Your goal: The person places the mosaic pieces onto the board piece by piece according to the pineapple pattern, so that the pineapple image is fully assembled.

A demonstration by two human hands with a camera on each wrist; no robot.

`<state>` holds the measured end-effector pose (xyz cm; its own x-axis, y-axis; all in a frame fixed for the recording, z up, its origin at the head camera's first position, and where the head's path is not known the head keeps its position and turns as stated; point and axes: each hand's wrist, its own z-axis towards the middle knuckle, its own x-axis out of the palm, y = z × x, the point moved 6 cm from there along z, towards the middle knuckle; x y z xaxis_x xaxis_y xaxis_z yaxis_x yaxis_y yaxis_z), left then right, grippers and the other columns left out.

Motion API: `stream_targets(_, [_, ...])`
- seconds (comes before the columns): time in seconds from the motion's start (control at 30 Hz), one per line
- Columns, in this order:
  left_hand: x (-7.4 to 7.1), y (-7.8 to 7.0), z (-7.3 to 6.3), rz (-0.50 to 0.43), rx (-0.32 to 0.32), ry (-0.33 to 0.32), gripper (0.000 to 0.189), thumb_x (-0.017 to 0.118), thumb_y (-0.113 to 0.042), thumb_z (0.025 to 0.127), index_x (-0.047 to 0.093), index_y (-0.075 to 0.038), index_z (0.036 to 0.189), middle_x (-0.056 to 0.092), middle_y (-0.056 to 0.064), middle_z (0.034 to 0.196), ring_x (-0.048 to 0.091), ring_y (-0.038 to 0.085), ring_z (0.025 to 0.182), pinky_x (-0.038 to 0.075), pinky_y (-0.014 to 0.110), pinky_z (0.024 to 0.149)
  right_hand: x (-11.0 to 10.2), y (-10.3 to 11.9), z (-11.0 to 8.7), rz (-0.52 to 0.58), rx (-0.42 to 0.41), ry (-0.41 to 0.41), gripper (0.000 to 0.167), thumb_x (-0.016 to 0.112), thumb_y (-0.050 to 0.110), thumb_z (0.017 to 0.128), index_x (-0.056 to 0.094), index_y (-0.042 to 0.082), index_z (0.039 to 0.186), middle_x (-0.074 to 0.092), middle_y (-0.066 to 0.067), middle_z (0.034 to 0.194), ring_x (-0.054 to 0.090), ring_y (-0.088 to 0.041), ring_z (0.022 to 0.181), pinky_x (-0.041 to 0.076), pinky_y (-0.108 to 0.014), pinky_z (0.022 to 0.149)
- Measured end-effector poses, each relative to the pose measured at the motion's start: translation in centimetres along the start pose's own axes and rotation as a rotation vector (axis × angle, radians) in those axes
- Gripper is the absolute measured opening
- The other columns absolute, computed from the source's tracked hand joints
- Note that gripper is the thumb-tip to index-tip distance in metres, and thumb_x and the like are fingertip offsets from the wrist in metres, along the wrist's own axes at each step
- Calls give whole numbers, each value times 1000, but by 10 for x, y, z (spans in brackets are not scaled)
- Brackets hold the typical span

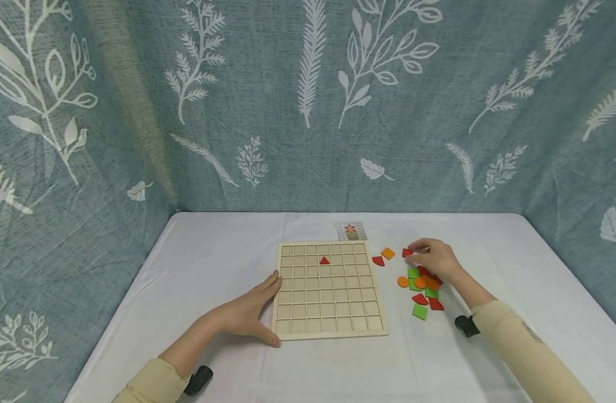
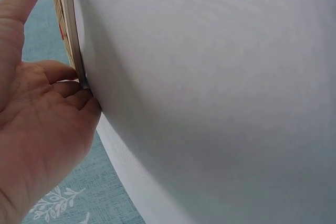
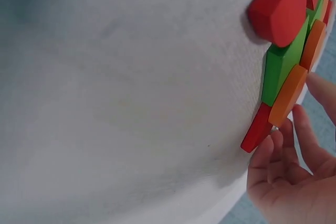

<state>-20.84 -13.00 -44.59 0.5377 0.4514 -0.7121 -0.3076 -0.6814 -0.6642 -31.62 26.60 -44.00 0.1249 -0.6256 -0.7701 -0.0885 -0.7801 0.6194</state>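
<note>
A pale wooden grid board lies on the table with a red triangle in one of its upper cells. My left hand rests along the board's left edge, thumb spread toward the near corner and fingers higher up. The left wrist view shows its fingertips against the board's side. To the board's right, my right hand pinches a small red piece at its fingertips. That piece is hidden in the right wrist view, where the hand appears beyond stacked red, green and orange pieces.
Below the right hand lies a loose pile of green squares, orange discs and red pieces. An orange square and a red quarter-round piece sit beside the board. Behind it is a small picture card.
</note>
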Motion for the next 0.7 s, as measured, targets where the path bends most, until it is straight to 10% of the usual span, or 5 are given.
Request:
stream_targets(0.33, [0, -2, -1, -4, 11, 0, 128, 89, -42, 67, 8, 8, 152, -4, 25, 160, 3, 42, 146, 16, 55, 115, 5, -3, 8, 17, 14, 7, 39, 72, 27, 89, 64, 3, 118, 56, -23, 122, 53, -33, 100, 50, -43, 86])
stream_targets(0.7, [0, 1, -1, -4, 12, -2, 128, 89, -43, 66, 8, 7, 153, -4, 24, 160, 3, 41, 146, 16, 55, 115, 5, 1, 6, 12, 16, -27, 37, 74, 28, 87, 67, 2, 111, 62, -18, 107, 53, -28, 88, 45, -27, 67])
